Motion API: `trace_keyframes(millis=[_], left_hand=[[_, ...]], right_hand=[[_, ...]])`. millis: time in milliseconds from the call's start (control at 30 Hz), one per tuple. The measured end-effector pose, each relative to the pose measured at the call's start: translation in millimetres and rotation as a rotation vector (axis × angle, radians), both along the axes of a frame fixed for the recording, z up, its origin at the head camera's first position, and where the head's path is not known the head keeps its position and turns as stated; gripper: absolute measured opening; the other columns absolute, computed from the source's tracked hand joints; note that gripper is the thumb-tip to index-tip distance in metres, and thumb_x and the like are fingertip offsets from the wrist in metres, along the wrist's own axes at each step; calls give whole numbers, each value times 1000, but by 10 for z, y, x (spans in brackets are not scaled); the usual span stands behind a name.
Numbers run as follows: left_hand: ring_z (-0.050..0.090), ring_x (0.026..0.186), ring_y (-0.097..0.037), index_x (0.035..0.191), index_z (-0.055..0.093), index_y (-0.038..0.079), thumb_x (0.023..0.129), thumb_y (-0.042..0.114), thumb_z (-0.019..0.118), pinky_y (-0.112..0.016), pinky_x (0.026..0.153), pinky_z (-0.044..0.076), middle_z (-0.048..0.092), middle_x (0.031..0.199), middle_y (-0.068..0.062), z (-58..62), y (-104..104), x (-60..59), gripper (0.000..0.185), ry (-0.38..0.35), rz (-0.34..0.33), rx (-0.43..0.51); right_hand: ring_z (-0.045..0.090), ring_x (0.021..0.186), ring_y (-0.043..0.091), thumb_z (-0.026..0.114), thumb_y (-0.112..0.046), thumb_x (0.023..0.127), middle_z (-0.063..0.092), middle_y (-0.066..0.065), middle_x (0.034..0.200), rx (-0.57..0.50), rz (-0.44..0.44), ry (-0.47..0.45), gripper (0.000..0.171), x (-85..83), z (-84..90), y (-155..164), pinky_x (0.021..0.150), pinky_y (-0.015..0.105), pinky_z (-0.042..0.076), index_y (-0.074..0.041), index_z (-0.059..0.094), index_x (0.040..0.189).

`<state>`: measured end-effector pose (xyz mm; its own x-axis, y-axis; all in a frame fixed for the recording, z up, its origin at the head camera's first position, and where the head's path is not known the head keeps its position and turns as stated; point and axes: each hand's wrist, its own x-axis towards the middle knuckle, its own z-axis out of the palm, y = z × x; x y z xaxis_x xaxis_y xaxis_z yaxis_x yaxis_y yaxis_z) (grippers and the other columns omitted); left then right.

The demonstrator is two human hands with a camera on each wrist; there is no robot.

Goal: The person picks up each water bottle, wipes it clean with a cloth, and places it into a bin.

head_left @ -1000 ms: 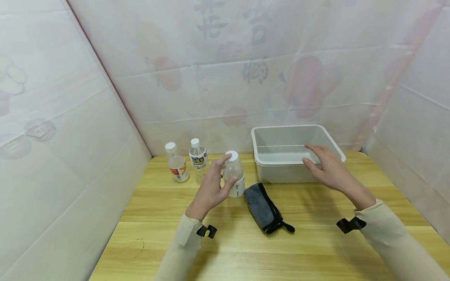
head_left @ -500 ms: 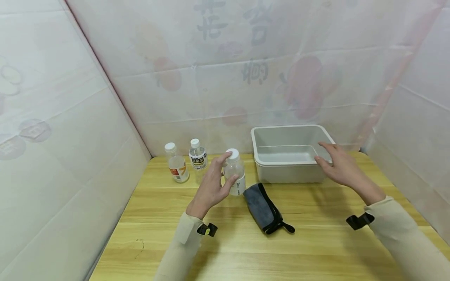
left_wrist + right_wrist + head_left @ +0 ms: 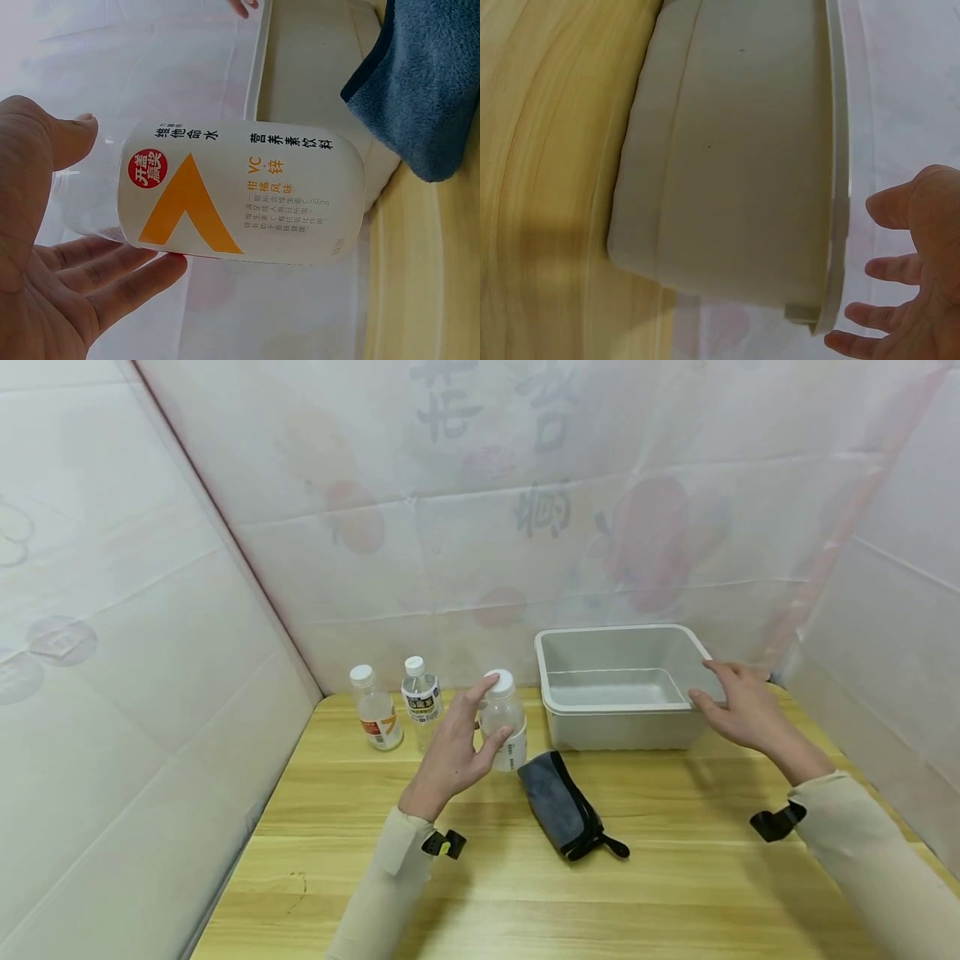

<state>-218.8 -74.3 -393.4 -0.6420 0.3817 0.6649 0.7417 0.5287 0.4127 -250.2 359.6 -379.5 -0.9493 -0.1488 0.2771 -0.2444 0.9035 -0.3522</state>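
Note:
My left hand [image 3: 455, 752] holds a clear plastic drink bottle [image 3: 512, 752] with a white cap, thumb on one side and fingers on the other. The left wrist view shows the bottle's white label [image 3: 240, 195] with an orange mark and a red round badge. A grey plastic bin [image 3: 615, 731] stands at the back right. By its right rim, my right hand [image 3: 742, 706] is spread with its fingers loosely bent. Nothing is held in it, as the right wrist view also shows beside the bin's rim [image 3: 840, 150].
Two more capped bottles stand at the back left: one with a red and orange label [image 3: 380, 727], another with a dark-lettered label [image 3: 423, 702]. A folded grey cloth with black edging [image 3: 562, 806] lies in front of the bin on the wooden table [image 3: 525, 910].
My left hand and the bottle have risen slightly and shifted a little right. My right hand has moved right, from over the bin's middle to its right rim.

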Motion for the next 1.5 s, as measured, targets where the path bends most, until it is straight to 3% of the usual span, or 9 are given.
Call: trace_keyframes(millis=[300,567,767,1167,1500], left_hand=[[61,115,-30,155,28,19,98,22,69,-43,80,63,53,132,-18,133,42,-22,71,5,-29,40],[62,115,-29,156,27,21,98,24,69,-41,84,63,52,133,-19,269,86,-42,71,24,-38,31],[60,118,-28,156,27,21,98,24,68,-36,85,62,52,134,-17,364,112,-52,71,34,-51,31],[60,120,-27,154,27,18,98,22,68,-30,85,62,51,138,-17,541,215,-120,70,63,-109,51],[61,120,-28,155,26,18,98,21,68,-29,86,61,50,141,-18,629,335,-203,70,38,-161,86]], right_hand=[[43,117,66,50,-38,106,28,49,145,17,-2,-79,70,-15,-52,55,92,79,30,11,29,152],[27,126,72,41,-38,109,22,51,148,-1,16,-137,70,-63,-133,57,97,81,24,15,26,151],[27,124,74,34,-38,110,13,51,151,-54,36,-134,69,-62,-240,20,95,81,26,16,24,150],[7,134,75,24,-36,111,-18,50,150,-186,56,-252,79,-44,-281,-19,106,81,18,17,-17,151],[12,131,72,25,-33,110,-14,52,147,-218,32,-233,76,-44,-267,-31,103,80,22,20,-12,149]])
